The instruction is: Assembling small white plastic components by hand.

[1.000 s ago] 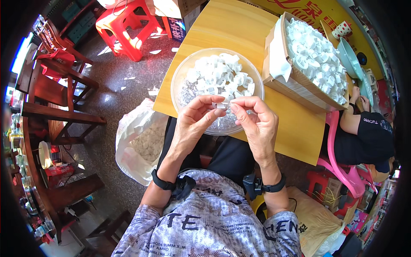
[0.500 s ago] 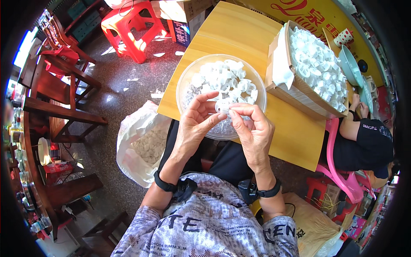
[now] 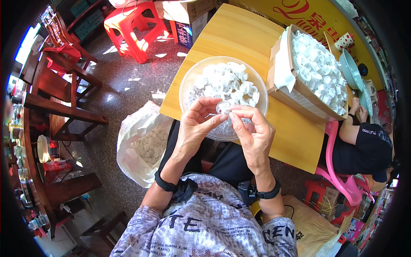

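Both hands rose; left hand [image 3: 198, 125], right hand [image 3: 252, 133] pinch 1 clear cap [image 3: 223, 107].

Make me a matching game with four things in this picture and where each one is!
Things:
1. small white plastic ring
2. clear bowl
3. cardboard box
4. white plastic bag

Places:
A. on the floor, left of the person's knees
B. on the yellow table, right in front of the hands
C. pinched between the left hand and the right hand
D. on the table's right side, full of white pieces

Pairs: 1-C, 2-B, 3-D, 4-A
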Tool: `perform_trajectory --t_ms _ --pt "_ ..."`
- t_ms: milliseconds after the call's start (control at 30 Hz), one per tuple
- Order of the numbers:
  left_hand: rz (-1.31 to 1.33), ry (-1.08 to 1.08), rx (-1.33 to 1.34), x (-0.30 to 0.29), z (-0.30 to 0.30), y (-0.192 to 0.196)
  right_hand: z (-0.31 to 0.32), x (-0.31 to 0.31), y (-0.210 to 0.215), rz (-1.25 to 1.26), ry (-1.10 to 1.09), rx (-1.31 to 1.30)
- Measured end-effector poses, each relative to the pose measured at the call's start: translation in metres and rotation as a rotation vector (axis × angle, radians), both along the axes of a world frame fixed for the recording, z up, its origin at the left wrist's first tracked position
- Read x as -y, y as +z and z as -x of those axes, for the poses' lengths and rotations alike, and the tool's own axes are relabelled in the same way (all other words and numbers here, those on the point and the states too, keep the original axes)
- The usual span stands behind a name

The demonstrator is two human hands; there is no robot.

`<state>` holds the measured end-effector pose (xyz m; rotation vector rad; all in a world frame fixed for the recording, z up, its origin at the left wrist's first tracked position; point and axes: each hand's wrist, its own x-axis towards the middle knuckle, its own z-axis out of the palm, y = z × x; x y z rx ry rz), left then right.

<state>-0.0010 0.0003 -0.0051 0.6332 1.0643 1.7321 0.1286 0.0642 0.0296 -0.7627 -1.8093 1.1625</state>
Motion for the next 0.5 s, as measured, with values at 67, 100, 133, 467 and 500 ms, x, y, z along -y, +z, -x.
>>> perform_trajectory --t_ms 67,100,133,467,500 --pt "-0.003 0.003 -0.003 -0.0002 -0.0001 0.0003 -0.0004 0.0000 -0.0004 -0.011 0.002 0.007" --pt "-0.003 0.002 -0.003 -0.0005 -0.0002 0.0005 -0.0004 0.0000 -0.0007 -0.009 -0.003 0.004" --pt "-0.005 0.002 -0.009 -0.0007 -0.0004 0.0006 -0.0005 -0.0001 -0.0008 -0.006 -0.007 0.002" --pt "-0.060 0.009 -0.014 -0.0012 -0.0020 0.0013 -0.0020 0.0006 0.0001 -0.018 -0.009 0.013" --pt "-0.060 0.008 -0.014 -0.0017 -0.0022 0.0024 -0.0025 0.0007 0.0004 -0.016 -0.010 0.021"
